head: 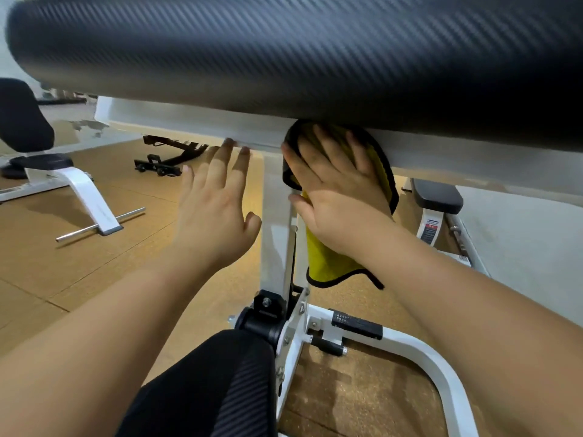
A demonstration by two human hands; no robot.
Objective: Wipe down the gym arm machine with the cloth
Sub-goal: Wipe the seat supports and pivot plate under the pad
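Note:
The gym arm machine has a big black pad (299, 55) across the top, a white frame beam (189, 124) under it and a white upright post (274, 222) in the middle. A yellow cloth with a black edge (325, 263) lies against the beam and post under my right hand (337, 197), which presses it flat with spread fingers. My left hand (214, 212) is open just left of the post, its fingertips touching the beam's lower edge.
A black knee (227, 389) shows at the bottom beside the machine's pivot joint (265, 320) and white base tube (426, 357). White benches stand at the left (75, 187) and right (438, 200). A dark bench (167, 156) lies on the brown floor behind.

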